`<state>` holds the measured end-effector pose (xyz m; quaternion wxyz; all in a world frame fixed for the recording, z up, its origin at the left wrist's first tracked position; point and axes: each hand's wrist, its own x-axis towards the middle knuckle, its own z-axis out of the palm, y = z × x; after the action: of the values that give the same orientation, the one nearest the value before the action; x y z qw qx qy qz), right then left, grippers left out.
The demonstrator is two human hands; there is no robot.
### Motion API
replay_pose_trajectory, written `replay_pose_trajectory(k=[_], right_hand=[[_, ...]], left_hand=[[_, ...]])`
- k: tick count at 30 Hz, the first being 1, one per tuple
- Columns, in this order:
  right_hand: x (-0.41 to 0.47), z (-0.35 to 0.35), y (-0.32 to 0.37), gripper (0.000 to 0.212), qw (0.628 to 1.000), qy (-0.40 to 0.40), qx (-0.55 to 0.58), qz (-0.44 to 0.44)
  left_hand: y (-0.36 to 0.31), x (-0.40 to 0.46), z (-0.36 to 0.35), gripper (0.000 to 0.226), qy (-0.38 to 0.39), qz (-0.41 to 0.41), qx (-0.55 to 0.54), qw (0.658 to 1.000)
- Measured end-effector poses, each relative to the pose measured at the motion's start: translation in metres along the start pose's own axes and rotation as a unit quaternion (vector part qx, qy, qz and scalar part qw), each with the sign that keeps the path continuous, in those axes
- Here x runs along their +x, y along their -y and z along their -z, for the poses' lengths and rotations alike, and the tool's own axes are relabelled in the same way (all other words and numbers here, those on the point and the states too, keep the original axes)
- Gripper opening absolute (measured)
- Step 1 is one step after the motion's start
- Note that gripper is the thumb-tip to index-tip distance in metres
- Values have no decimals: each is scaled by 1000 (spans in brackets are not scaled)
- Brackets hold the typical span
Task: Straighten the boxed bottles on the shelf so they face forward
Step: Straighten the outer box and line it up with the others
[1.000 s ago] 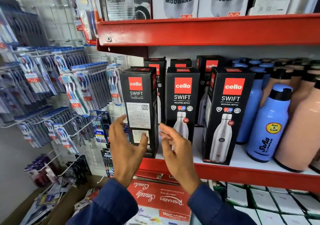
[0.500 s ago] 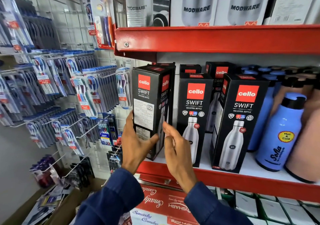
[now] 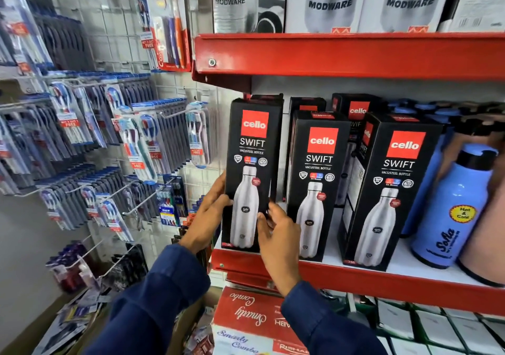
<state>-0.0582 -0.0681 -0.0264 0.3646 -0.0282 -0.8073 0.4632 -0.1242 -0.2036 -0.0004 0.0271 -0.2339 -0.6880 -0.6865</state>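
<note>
Three black Cello Swift bottle boxes stand in the front row of the red shelf (image 3: 355, 278). The leftmost box (image 3: 252, 147) shows its front face with the bottle picture toward me. My left hand (image 3: 210, 212) grips its left side and my right hand (image 3: 278, 234) grips its lower right edge. The middle box (image 3: 318, 169) faces forward. The right box (image 3: 396, 179) is turned slightly, so its left side panel shows. More Cello boxes (image 3: 355, 108) stand behind them.
Blue flasks (image 3: 453, 210) and pinkish flasks stand to the right on the same shelf. Modware boxes (image 3: 330, 2) fill the shelf above. Toothbrush packs (image 3: 142, 147) hang on a wire grid at left. A red carton (image 3: 246, 316) sits below.
The leftmost box has been turned from its label side to its front face. Both hands closed on it and turned with it. The camera moved closer.
</note>
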Motion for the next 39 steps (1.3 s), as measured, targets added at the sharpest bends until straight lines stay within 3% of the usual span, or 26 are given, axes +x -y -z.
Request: replay_pose_trajectory(k=[4, 11, 15, 18, 26, 39], right_hand=[[-3, -6, -13, 35, 1000, -3, -5, -5], [-9, -11, -30, 39, 1000, 14, -24, -5], [-22, -8, -42, 41, 996, 56, -65, -24], [-31, -10, -45, 38, 992, 87, -89, -20], [-33, -5, -42, 38, 985, 112, -132, -20], [-46, 10, -34, 39, 989, 111, -97, -23]], left_hand=[[16, 0, 0, 64, 15, 44, -1, 999], [38, -12, 0, 51, -19, 34, 63, 997], [57, -26, 0, 42, -49, 22, 183, 982], [63, -35, -6, 47, -93, 19, 248, 964], [63, -43, -5, 53, -123, 19, 270, 955], [56, -65, -10, 49, -133, 17, 285, 949]])
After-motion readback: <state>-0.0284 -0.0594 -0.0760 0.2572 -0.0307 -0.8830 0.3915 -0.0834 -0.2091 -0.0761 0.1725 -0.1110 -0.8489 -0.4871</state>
